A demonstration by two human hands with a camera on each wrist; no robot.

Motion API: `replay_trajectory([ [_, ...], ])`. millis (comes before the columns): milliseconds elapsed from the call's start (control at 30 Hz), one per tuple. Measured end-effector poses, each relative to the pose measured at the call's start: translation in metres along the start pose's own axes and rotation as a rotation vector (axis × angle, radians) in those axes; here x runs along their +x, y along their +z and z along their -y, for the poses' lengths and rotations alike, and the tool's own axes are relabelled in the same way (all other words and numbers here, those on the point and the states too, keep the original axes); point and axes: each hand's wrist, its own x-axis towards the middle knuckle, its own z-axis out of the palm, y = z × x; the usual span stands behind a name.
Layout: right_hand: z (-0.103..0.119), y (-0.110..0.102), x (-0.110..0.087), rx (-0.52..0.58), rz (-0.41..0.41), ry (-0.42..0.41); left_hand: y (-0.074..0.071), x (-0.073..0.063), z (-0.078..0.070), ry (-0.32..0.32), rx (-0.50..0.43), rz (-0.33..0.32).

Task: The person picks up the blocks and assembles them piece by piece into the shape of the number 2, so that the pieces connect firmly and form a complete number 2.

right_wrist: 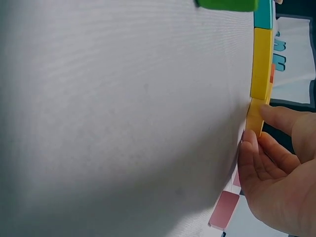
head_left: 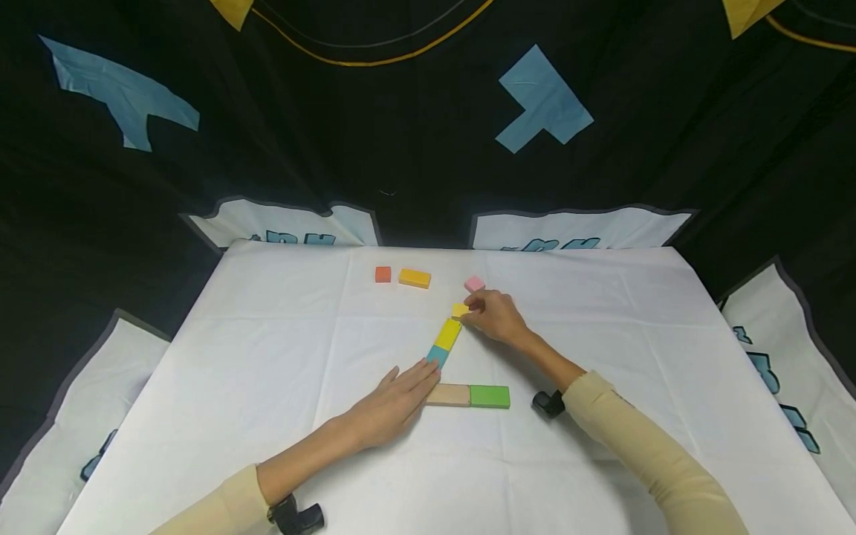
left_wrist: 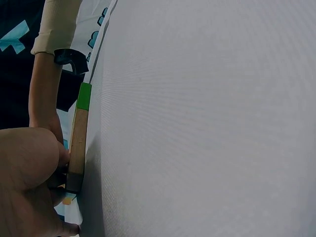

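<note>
The left hand [head_left: 394, 407], its fingers straight, touches the blue block [head_left: 438, 354]. Left of the other grip lies the long yellow block [head_left: 448, 334], just beside the small yellow block [head_left: 458, 309], which the right hand [head_left: 496, 316] pinches. Just beyond this grip lies the pink block [head_left: 474, 283].

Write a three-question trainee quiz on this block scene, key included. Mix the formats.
1. Which hand holds the small yellow block?
2. True or false: the green block and the tan block lie end to end, touching.
3. Which block lies nearest the square red-orange block?
a) pink block
b) amber block
c) green block

Key:
1. The right hand.
2. True.
3. b
</note>
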Motion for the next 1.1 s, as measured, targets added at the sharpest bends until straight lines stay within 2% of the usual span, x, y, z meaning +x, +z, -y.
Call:
replay_trajectory([
  [333,0.0002,0.0021,-0.0009,0.017,-0.004,-0.001,-0.0004,0.0005,-0.0002,0.0,0.003,0.001],
  [700,-0.0019,0.0034,-0.0021,0.018,0.009,0.005,-0.0014,0.0011,-0.0024,-0.027,-0.003,0.028],
  [1100,-0.0018,0.0031,-0.0012,0.021,0.012,0.001,-0.0005,0.0007,-0.001,-0.021,0.002,0.019],
])
